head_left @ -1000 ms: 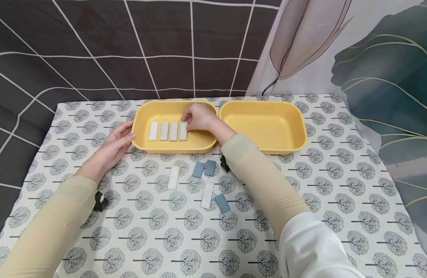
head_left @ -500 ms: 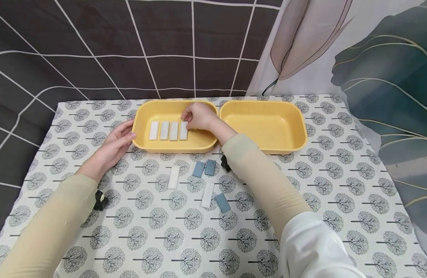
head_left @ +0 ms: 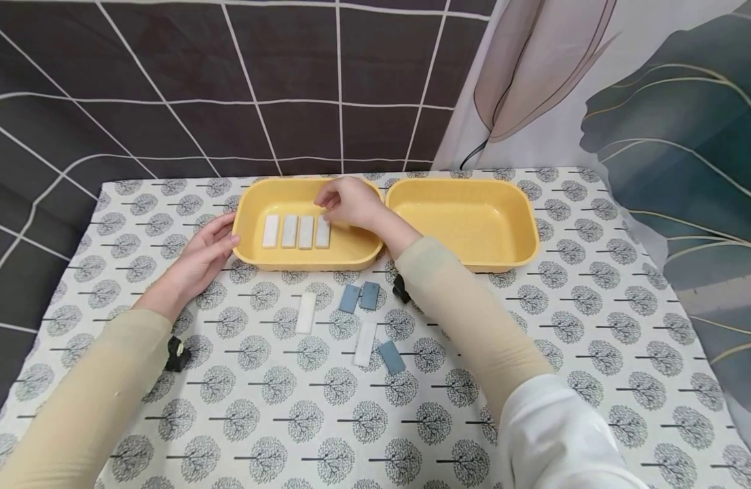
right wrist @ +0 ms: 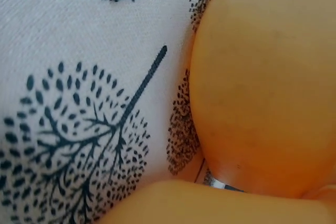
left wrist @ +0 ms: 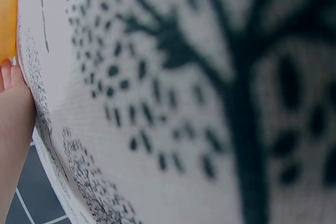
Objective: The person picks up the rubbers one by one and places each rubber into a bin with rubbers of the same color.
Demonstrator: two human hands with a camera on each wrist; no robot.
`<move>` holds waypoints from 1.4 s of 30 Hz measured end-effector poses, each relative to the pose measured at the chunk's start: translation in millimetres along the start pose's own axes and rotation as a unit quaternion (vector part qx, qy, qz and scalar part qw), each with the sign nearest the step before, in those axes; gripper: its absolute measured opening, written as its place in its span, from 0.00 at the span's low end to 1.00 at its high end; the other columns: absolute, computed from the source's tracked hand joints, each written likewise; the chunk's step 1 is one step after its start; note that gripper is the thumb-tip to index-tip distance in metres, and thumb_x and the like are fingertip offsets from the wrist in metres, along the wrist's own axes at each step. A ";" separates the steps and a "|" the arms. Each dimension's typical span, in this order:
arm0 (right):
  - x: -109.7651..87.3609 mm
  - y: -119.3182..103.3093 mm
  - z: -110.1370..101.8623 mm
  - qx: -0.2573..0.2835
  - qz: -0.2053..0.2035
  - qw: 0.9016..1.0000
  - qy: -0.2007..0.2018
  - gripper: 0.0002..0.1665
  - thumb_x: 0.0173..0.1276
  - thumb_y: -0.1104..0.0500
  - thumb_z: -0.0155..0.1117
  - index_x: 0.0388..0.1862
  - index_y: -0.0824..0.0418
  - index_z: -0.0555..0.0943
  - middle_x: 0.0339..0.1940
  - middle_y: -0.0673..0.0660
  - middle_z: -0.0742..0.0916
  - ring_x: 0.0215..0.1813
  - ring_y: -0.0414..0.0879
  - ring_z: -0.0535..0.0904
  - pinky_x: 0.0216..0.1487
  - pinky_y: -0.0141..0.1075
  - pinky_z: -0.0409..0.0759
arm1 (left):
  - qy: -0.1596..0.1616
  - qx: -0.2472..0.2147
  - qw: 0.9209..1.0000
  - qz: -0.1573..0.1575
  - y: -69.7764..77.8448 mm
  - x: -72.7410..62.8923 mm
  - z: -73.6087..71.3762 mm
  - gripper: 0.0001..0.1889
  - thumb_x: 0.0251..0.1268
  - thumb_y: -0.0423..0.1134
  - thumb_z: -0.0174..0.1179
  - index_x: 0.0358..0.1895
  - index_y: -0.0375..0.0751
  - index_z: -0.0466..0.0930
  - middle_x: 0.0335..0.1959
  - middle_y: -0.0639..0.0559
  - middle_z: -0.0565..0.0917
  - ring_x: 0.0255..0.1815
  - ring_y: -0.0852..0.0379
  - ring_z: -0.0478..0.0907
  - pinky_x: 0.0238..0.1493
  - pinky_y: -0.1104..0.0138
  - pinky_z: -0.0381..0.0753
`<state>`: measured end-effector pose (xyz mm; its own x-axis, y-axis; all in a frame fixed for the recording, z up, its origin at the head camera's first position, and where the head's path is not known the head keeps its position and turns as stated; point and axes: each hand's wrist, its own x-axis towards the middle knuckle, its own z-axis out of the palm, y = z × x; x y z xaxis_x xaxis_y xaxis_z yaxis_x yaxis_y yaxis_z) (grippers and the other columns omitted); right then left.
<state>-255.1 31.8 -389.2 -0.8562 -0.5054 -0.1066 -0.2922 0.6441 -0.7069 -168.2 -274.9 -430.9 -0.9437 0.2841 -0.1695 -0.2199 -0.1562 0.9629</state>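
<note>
In the head view my right hand (head_left: 353, 204) is inside the left yellow tray (head_left: 308, 261), its bent fingertips just over the top end of a pale grey-white tile (head_left: 322, 234). That tile lies rightmost in a row of several similar tiles, such as the leftmost white tile (head_left: 270, 231). Whether a fingertip still touches it is hard to tell; no grip on it shows. My left hand (head_left: 199, 258) rests against the tray's left end, the thumb at its rim and the fingers along the outer wall. The left wrist view shows part of this hand beside the yellow wall.
To the right stands a second yellow tray (head_left: 461, 224), beside the first. In front lie two white tiles (head_left: 305, 313) and three blue tiles (head_left: 392, 357) on the tree-print cloth (head_left: 259, 421). A dark tiled-pattern curtain (head_left: 290, 75) hangs behind.
My right hand has lifted slightly and drawn off the rightmost tile, showing more of its top end. The tiles stay put, and my left hand has not moved.
</note>
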 end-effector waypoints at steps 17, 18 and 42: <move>-29.7 -15.5 -15.8 0.055 -0.074 0.996 -0.002 0.15 0.69 0.69 0.73 0.54 0.69 0.87 0.54 0.62 0.91 0.54 0.51 0.88 0.60 0.32 0.89 | 0.000 -0.004 1.000 0.000 0.7 -0.2 -0.7 0.37 0.80 0.28 0.56 0.84 0.35 0.49 0.88 0.36 0.42 0.66 0.74 0.74 0.71 0.84 0.74; -32.3 -16.6 -16.1 0.054 -0.078 0.996 -0.004 0.15 0.70 0.68 0.73 0.54 0.68 0.87 0.53 0.62 0.91 0.54 0.51 0.88 0.60 0.31 0.89 | 0.000 -0.003 1.000 -0.001 0.8 -0.2 -0.7 0.37 0.80 0.28 0.56 0.84 0.35 0.50 0.88 0.36 0.42 0.66 0.74 0.74 0.71 0.83 0.73; -114.5 -19.4 -13.9 0.013 -0.136 0.989 -0.048 0.14 0.67 0.64 0.77 0.52 0.62 0.89 0.50 0.54 0.91 0.53 0.46 0.86 0.61 0.33 0.87 | 0.004 0.008 1.000 -0.020 1.9 -0.6 -0.2 0.42 0.80 0.30 0.56 0.86 0.32 0.40 0.89 0.38 0.40 0.70 0.73 0.69 0.81 0.78 0.65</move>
<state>-157.3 85.2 -353.7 -0.7028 -0.7110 0.0248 -0.4935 0.4622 -0.7368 -168.0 -275.6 -429.0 -0.9360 0.2826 -0.2100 -0.2542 -0.1296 0.9584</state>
